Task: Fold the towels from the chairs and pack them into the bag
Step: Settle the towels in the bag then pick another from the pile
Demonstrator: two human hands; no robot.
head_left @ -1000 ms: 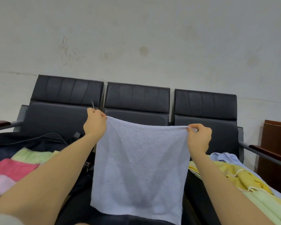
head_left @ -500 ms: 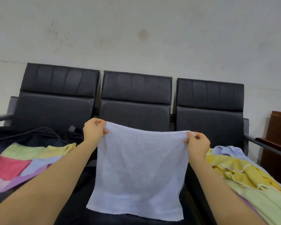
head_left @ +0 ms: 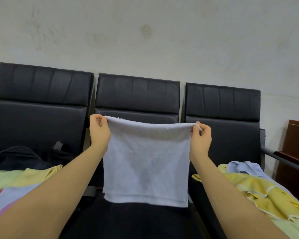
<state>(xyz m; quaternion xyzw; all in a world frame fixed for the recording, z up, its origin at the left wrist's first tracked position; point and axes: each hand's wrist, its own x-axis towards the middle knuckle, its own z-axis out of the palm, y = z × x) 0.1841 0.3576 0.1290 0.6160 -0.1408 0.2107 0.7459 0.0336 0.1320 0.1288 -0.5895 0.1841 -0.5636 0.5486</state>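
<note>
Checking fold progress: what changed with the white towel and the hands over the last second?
The white towel now hangs shorter, its top edge rolled over as if doubled, and its lower edge is straighter. The left hand and right hand pinch the top corners as before. The towel piles on the side seats stayed put.

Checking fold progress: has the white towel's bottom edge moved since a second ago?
Yes. The white towel, pinched by the left hand and right hand, now hangs with its bottom edge further back over the middle chair's seat.
</note>
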